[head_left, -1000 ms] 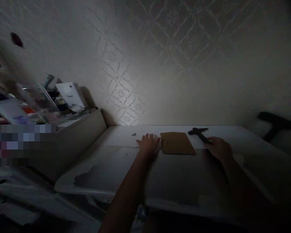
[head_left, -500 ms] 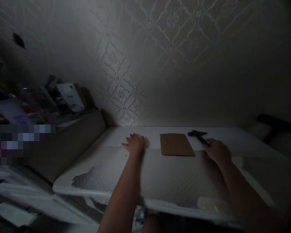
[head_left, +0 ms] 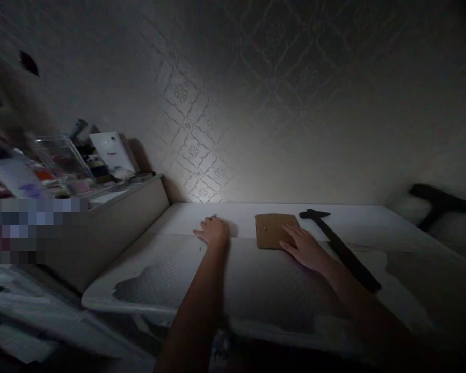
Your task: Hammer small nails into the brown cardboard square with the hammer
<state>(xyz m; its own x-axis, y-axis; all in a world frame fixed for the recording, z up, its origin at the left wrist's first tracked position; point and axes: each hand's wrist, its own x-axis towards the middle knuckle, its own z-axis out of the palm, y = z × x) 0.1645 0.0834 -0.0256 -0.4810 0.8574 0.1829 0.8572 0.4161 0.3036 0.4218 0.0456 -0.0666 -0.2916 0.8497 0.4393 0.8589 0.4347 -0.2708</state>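
Observation:
On the white table, a brown board lies flat with a small shiny bit on its left part. My right hand rests on the board's right side, fingers spread. Just right of that hand lies a dark hammer, its head toward the wall, with nobody holding it. Left of the board, my left hand is on the tabletop with its fingers apart; a tiny dark bit shows at its fingertips, too small to name.
A patterned wall rises behind the table. At the left, a raised cabinet holds a white box, a clear case and other items. A dark T-shaped object stands at the right edge.
My right hand has let go of the hammer's handle and moved left onto the board. The hammer stays where it was, its whole handle now showing. My left hand has barely moved.

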